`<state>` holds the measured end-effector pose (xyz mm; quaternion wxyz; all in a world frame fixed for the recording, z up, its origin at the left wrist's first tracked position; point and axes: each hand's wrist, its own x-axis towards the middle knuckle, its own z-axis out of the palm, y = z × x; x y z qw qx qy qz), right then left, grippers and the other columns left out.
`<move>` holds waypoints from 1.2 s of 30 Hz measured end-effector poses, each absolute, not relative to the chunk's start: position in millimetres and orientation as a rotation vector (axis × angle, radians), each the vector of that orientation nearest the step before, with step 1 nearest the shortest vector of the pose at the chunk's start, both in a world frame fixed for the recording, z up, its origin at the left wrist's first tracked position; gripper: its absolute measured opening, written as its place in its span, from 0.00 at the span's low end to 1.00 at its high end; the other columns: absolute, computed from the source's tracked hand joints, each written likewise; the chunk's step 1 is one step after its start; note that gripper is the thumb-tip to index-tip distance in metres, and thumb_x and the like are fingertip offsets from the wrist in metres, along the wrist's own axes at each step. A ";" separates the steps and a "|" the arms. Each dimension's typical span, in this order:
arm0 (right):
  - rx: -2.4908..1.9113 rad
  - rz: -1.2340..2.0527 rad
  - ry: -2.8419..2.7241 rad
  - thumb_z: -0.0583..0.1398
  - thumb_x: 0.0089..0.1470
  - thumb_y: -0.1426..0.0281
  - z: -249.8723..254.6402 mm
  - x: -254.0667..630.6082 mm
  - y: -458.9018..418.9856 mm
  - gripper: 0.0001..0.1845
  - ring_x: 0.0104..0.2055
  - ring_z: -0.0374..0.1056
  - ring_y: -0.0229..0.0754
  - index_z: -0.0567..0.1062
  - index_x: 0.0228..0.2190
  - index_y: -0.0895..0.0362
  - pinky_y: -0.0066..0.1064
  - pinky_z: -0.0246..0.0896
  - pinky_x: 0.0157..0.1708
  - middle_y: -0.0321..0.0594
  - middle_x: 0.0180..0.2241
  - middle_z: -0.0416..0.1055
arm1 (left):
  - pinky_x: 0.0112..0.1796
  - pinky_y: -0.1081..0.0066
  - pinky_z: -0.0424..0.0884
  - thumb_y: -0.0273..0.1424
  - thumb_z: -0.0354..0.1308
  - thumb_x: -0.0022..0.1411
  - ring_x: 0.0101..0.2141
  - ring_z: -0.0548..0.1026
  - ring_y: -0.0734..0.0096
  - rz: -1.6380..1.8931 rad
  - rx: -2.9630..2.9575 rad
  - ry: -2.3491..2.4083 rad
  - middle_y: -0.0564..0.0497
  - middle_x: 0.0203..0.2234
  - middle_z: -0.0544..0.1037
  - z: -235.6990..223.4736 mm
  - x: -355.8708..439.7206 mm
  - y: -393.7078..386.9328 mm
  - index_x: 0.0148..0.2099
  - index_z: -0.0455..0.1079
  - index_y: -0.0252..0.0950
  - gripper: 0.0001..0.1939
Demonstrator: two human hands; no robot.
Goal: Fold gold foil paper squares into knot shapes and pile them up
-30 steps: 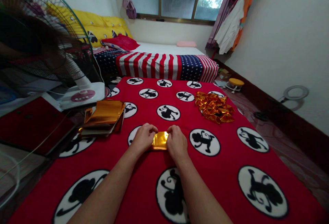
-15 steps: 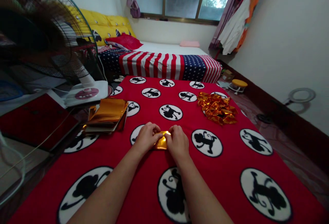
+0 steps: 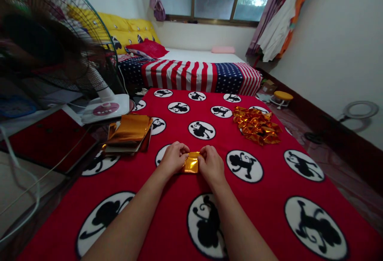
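Note:
A small piece of shiny gold foil paper (image 3: 191, 163) lies at the middle of the red cloth (image 3: 161, 221), folded along its far edge. My left hand (image 3: 175, 157) pinches its left side between thumb and fingers. At its right side my right hand (image 3: 212, 163) grips the paper the same way. Both hands rest low, close to the cloth. To the left lies a stack of flat gold paper sheets (image 3: 131, 128). Farther off on the right is a heap of folded gold paper pieces (image 3: 257, 125).
On the left a fan (image 3: 104, 107) with a blurred, spinning blade stands beside a red folder-like board (image 3: 50, 137) and white cables (image 3: 24, 173). A bed with a striped cover (image 3: 182, 75) is behind. A yellow stool (image 3: 283, 95) sits by the right wall.
My thumbs have moved apart toward the paper's two ends, so more of its gold middle shows. The whole view has shifted slightly, with things appearing a little farther right.

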<state>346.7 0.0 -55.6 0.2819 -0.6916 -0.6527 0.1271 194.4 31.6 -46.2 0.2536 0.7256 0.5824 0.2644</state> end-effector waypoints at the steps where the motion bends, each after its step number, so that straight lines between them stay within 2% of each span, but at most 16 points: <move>1: -1.854 0.346 -1.744 0.56 0.50 0.76 -55.3 346.9 0.1 0.06 0.33 0.64 0.38 0.68 0.32 0.55 0.28 0.50 0.30 0.36 0.33 0.68 | 0.29 0.75 0.64 0.21 0.58 0.52 0.26 0.69 0.75 0.717 1.970 1.572 0.52 0.26 0.72 -46.0 194.1 31.8 0.33 0.76 0.34 0.07; 4: -1.886 0.320 -1.736 0.55 0.49 0.77 -54.6 345.0 -0.2 0.07 0.32 0.64 0.38 0.69 0.31 0.55 0.29 0.48 0.29 0.36 0.32 0.68 | 0.30 0.74 0.65 0.26 0.60 0.54 0.27 0.69 0.74 0.739 2.002 1.577 0.52 0.26 0.72 -48.0 195.1 31.6 0.32 0.75 0.34 0.03; 7: -1.894 0.278 -1.737 0.57 0.51 0.71 -55.3 343.0 -0.7 0.03 0.32 0.64 0.39 0.68 0.32 0.55 0.30 0.48 0.29 0.37 0.33 0.68 | 0.30 0.73 0.65 0.31 0.65 0.51 0.28 0.69 0.72 0.768 2.024 1.608 0.51 0.26 0.71 -50.9 197.2 30.9 0.32 0.74 0.34 0.06; 10: -1.873 0.322 -1.732 0.57 0.51 0.73 -55.2 344.6 -0.5 0.04 0.33 0.64 0.39 0.68 0.32 0.55 0.29 0.49 0.30 0.37 0.33 0.68 | 0.30 0.74 0.65 0.25 0.62 0.51 0.27 0.69 0.73 0.749 2.006 1.584 0.51 0.27 0.72 -49.7 196.2 31.2 0.33 0.75 0.33 0.04; 13: -1.870 0.377 -1.716 0.53 0.47 0.80 -52.8 347.1 -0.1 0.10 0.33 0.64 0.38 0.68 0.31 0.55 0.29 0.49 0.30 0.36 0.32 0.68 | 0.29 0.75 0.64 0.18 0.57 0.51 0.26 0.69 0.75 0.707 1.971 1.568 0.52 0.26 0.73 -45.2 193.2 32.7 0.34 0.76 0.33 0.10; 15: -1.882 0.371 -1.707 0.52 0.47 0.81 -51.1 346.7 -0.3 0.11 0.32 0.64 0.38 0.68 0.31 0.55 0.29 0.49 0.30 0.36 0.32 0.68 | 0.30 0.75 0.64 0.17 0.54 0.52 0.27 0.70 0.75 0.697 1.968 1.578 0.51 0.26 0.73 -43.2 192.4 33.5 0.34 0.77 0.33 0.12; 19: -1.913 0.263 -1.727 0.56 0.53 0.71 -51.6 341.2 -1.2 0.02 0.33 0.64 0.40 0.68 0.31 0.55 0.30 0.48 0.31 0.37 0.32 0.68 | 0.30 0.74 0.64 0.26 0.59 0.54 0.28 0.70 0.73 0.729 1.992 1.595 0.51 0.26 0.73 -46.0 195.2 32.9 0.33 0.76 0.33 0.05; 22: -1.911 0.212 -1.754 0.60 0.53 0.65 -54.8 339.4 -1.1 0.08 0.33 0.64 0.40 0.68 0.32 0.55 0.30 0.49 0.30 0.37 0.33 0.68 | 0.30 0.73 0.64 0.30 0.64 0.51 0.28 0.69 0.72 0.751 2.008 1.605 0.51 0.27 0.72 -50.8 197.2 31.8 0.33 0.75 0.33 0.06; 31: -1.848 0.430 -1.657 0.58 0.48 0.75 -57.2 352.2 4.0 0.07 0.33 0.65 0.39 0.68 0.32 0.55 0.28 0.52 0.32 0.35 0.31 0.69 | 0.30 0.74 0.64 0.23 0.61 0.51 0.27 0.70 0.73 0.721 1.998 1.604 0.52 0.26 0.71 -50.6 194.5 32.5 0.33 0.75 0.34 0.05; 36: -1.849 0.424 -1.649 0.55 0.46 0.80 -54.8 355.1 4.3 0.10 0.35 0.66 0.39 0.68 0.31 0.55 0.29 0.52 0.33 0.36 0.32 0.68 | 0.31 0.75 0.66 0.18 0.54 0.52 0.28 0.71 0.73 0.695 1.998 1.639 0.50 0.28 0.74 -45.9 191.1 32.6 0.34 0.76 0.34 0.12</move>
